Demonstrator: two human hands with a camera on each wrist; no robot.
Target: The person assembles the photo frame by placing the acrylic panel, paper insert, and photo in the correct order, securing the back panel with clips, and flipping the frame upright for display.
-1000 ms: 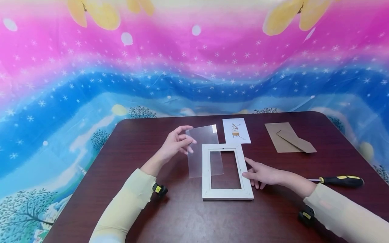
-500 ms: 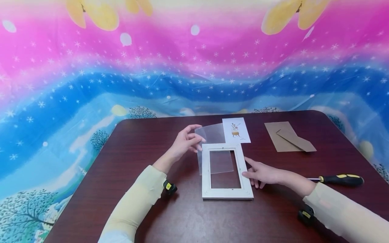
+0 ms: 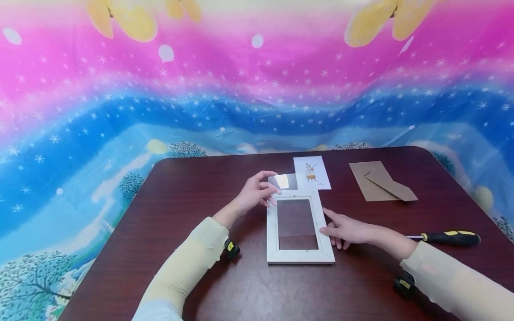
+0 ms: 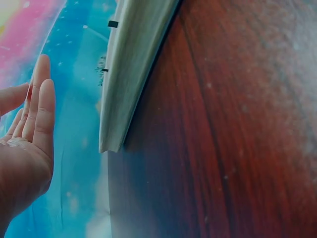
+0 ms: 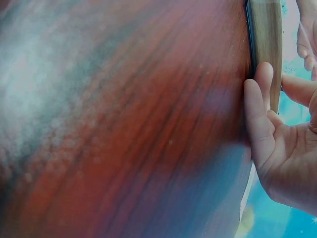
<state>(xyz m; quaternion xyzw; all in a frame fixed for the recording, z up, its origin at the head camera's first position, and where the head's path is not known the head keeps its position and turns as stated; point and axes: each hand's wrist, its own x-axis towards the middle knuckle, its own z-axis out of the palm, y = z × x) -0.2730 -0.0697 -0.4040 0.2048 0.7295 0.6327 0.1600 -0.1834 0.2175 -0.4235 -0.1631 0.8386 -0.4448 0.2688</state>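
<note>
A clear rectangular pane [image 3: 283, 182] is pinched near its upper left corner by my left hand [image 3: 257, 191]. Its upper part catches a bright reflection, and its lower edge shows through the opening of a white picture frame [image 3: 273, 232]. The frame lies back side up on the table. My right hand [image 3: 347, 229] rests at the frame's right side, thumb on the top surface and straight fingers against the outer edge. In the right wrist view those fingers [image 5: 257, 114] touch the frame's side. The left wrist view shows the pane only as a thin edge between thumb and fingers [image 4: 45, 104].
A white card with a plant drawing [image 3: 312, 173] lies behind the frame. Farther right is a brown backing board [image 3: 367, 189] with its stand strut. A screwdriver [image 3: 451, 238] lies beyond the right wrist. The dark wooden table [image 3: 192, 178] ends at a colourful cloth [image 3: 241, 107].
My left hand has moved right with the pane, bringing it from beside the frame to over its opening and lower. The right hand and the frame have stayed in place.
</note>
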